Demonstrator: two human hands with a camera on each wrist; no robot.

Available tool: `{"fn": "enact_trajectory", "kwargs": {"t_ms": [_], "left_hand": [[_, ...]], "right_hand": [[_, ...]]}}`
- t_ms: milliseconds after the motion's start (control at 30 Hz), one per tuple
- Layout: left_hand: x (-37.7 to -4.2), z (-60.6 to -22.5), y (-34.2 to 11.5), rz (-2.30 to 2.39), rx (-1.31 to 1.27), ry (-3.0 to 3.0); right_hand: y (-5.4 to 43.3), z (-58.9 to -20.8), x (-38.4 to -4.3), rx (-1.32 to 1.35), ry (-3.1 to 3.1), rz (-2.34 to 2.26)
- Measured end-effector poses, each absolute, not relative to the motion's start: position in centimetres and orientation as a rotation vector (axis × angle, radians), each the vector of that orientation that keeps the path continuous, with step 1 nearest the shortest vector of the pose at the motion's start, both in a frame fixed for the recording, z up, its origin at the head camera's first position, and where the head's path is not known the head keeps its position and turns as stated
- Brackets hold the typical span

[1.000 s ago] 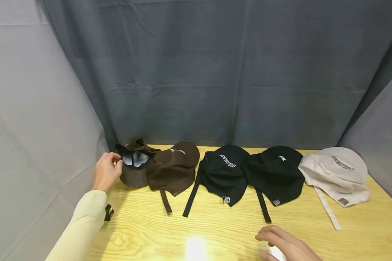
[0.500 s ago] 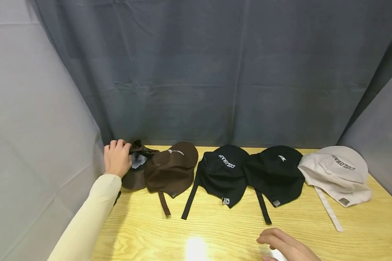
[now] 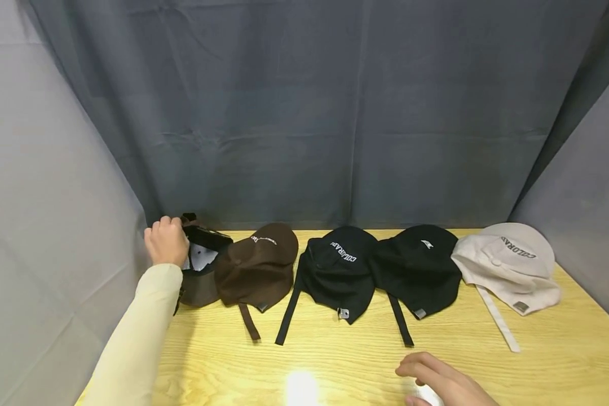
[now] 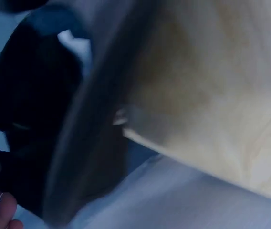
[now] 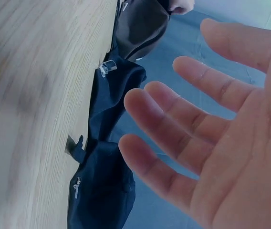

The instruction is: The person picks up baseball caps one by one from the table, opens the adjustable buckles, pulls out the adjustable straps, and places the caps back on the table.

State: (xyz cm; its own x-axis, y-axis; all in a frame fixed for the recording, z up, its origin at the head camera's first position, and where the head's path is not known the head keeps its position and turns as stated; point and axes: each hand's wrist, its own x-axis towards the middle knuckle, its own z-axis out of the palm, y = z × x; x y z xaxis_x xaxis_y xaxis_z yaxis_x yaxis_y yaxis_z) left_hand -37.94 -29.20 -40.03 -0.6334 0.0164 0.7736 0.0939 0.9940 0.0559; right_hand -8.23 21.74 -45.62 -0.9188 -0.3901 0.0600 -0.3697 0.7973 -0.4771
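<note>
At the far left of the row, my left hand [image 3: 166, 241] grips the back edge of an upturned dark brown baseball cap [image 3: 199, 288]. Its pale lining and open inside face me, tipped up. The left wrist view shows this cap close and blurred, its brim [image 4: 90, 138] slanting across the frame and my fingers [image 4: 2, 212] at its edge. A second brown cap [image 3: 259, 270] lies right beside it, crown up, overlapping it. My right hand [image 3: 438, 378] hovers near the front of the table with fingers spread and relaxed, holding nothing; the right wrist view shows its bare palm [image 5: 240, 143].
Two black caps [image 3: 335, 282] and a beige cap [image 3: 512, 265] continue the row to the right, straps trailing toward me. They lie on a wooden table [image 3: 233, 366]. A dark grey curtain [image 3: 284, 113] hangs behind; pale cloth walls [image 3: 45, 169] stand at the sides.
My left hand went from pinching the cap's left edge to gripping farther back, and the cap is now tipped up more. My right hand stays nearly still. The head view turned slightly right.
</note>
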Motion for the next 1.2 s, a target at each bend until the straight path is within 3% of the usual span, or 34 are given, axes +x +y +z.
{"fn": "enact_trajectory", "kwargs": {"t_ms": [400, 633, 867, 1200], "left_hand": [[-38.1, -34.2, -29.2, -0.303, 0.024, -2.197], [-38.2, -30.2, -28.4, -0.288, -0.064, -2.122], [-36.3, -25.5, -27.9, -0.364, -0.033, -2.036], [-31.4, -21.1, -19.5, -0.526, -0.274, -1.988]], "right_hand": [[22.1, -46.1, -8.1, -0.691, 2.898, -0.855], [22.1, -46.7, -7.6, -0.738, 3.032, -0.878], [22.2, -46.6, -8.1, -0.769, 3.014, -0.846], [22.5, -45.8, -8.8, -0.722, 2.95, -0.811]]}}
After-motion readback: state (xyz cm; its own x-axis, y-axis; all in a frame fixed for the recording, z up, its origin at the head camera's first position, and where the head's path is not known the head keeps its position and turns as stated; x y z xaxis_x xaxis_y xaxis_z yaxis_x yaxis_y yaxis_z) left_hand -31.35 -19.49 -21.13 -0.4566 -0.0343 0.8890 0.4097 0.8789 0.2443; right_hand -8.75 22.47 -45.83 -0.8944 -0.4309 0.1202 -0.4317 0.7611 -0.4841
